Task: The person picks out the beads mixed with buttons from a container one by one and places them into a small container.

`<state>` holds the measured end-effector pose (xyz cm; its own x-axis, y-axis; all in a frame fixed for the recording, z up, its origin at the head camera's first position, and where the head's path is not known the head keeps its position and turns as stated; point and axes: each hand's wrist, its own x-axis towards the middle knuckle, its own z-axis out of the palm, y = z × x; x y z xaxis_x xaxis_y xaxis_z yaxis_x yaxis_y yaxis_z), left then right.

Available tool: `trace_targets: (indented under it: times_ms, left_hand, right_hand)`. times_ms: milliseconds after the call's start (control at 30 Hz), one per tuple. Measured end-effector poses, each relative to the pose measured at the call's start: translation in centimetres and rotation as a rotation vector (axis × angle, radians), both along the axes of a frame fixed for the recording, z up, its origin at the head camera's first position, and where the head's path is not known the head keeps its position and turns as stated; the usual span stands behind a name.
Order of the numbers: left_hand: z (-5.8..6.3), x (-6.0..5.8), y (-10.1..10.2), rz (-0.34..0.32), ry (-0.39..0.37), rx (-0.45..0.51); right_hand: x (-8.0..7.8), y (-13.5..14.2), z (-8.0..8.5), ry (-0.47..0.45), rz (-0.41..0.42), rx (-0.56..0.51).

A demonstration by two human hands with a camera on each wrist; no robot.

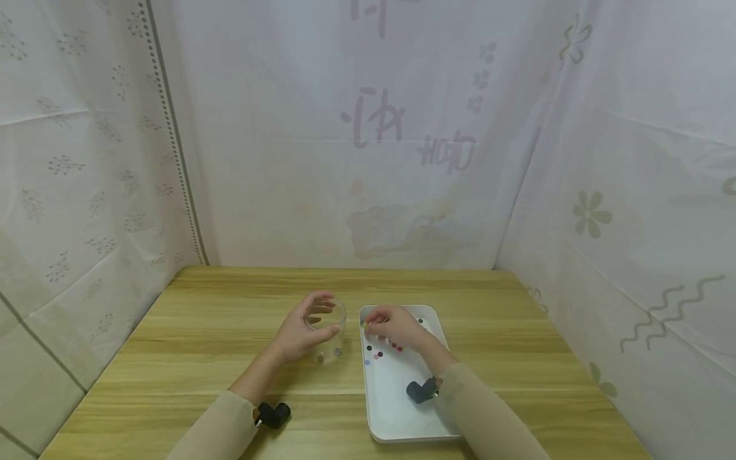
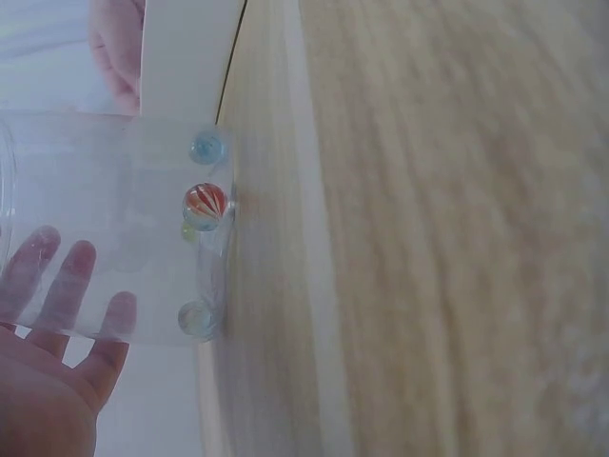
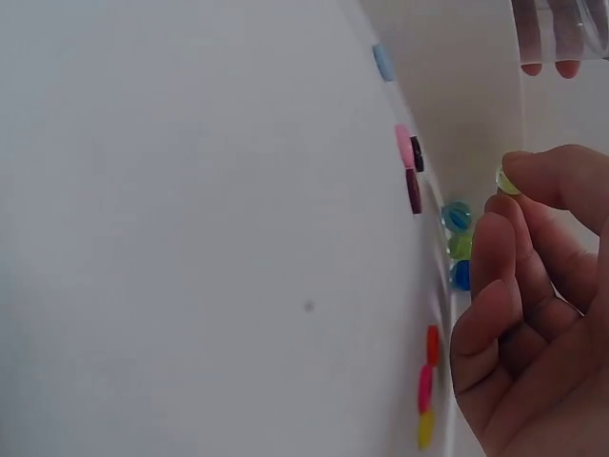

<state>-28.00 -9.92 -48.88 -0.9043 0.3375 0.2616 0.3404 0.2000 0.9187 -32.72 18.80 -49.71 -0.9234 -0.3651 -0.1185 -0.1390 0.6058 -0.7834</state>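
Observation:
My left hand point(image 1: 296, 333) grips a clear cup point(image 1: 330, 337) that stands upright at the left of the white tray. Several glass marbles lie on the cup's bottom, among them an orange-striped marble point(image 2: 205, 206) and a pale blue marble point(image 2: 206, 148). Over the tray's far left corner, my right hand point(image 1: 397, 327) pinches a yellow-green marble point(image 3: 507, 181) between thumb and forefinger. Just below those fingers, against the tray wall, sit a teal marble point(image 3: 457, 217), a yellow-green one and a blue marble point(image 3: 461, 275).
The white tray point(image 1: 397, 409) has a raised rim. Small flat discs are scattered in it, including a light blue disc point(image 3: 383, 63), a pink disc point(image 3: 404, 146) and a red disc point(image 3: 433, 345). Beneath is a wooden table point(image 1: 172, 383), with patterned cloth point(image 1: 276, 160) hanging around it.

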Motion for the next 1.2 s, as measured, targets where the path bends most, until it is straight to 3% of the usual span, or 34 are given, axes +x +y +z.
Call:
trace_targets:
  times_ms: [500,1200]
  left_hand:
    - [-0.1,0.2,0.0,-0.001,0.007,-0.014]
    - [0.0,0.3,-0.1,-0.005,-0.016,-0.009]
  right_hand:
    - [-0.2,0.9,2.1,0.006,-0.063,-0.172]
    - [1.2,0.0,4.3,0.019,-0.070,-0.290]
